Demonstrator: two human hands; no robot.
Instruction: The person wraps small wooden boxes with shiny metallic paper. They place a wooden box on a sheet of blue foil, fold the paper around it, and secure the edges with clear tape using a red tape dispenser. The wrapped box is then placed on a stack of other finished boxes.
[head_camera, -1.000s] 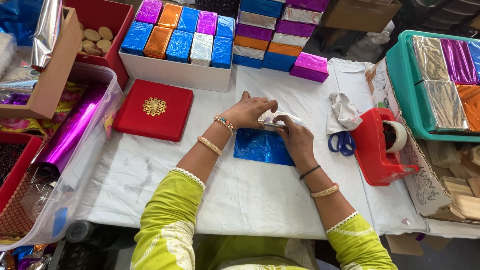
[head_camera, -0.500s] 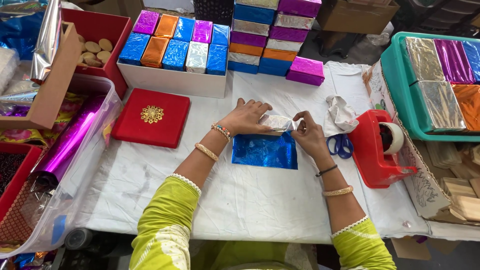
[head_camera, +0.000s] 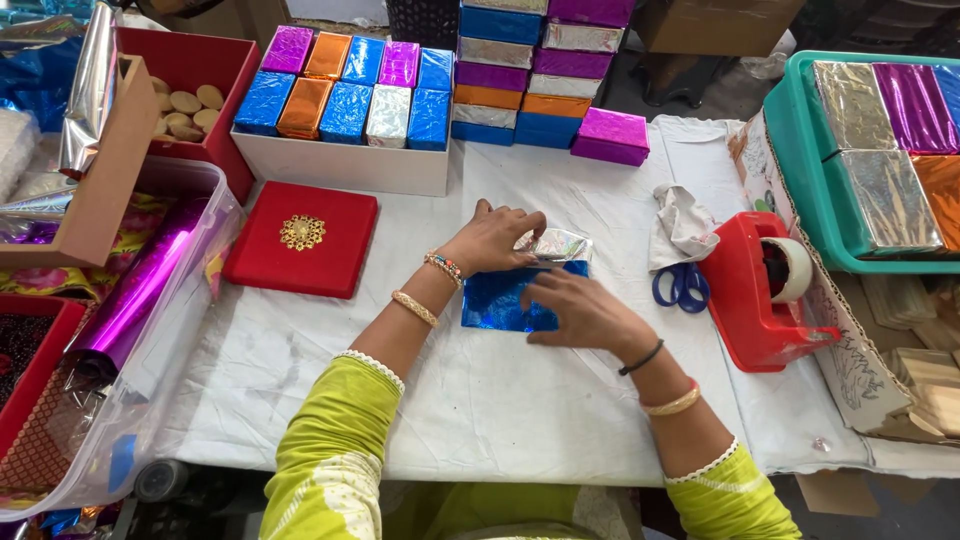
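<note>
- A square sheet of shiny blue foil lies flat on the white tablecloth, near the middle of the table, its top edge running from nine to three o'clock.
- A small silver-wrapped block sits on the sheet's twelve o'clock edge, toward the right corner, long axis along that edge.
- The left hand rests palm down at the sheet's top edge, fingers together and flat, their tips touching the left end of the silver block; nothing is clamped.
- The right hand lies on the sheet's right half, fingers slightly spread and pressed flat on the foil, pointing toward ten o'clock. The block lies at twelve o'clock from these fingers, just beyond them; the left hand is the nearer one to it.
- At three o'clock from the sheet lie blue-handled scissors, a crumpled cloth and a red tape dispenser.
- At nine o'clock sits a flat red box with a gold ornament.
- At twelve o'clock stands a white tray of foil-wrapped blocks, with a stack of more blocks beside it.
- At the far right a green crate holds larger wrapped boxes; at the far left a purple foil roll leans in a clear bin.
</note>
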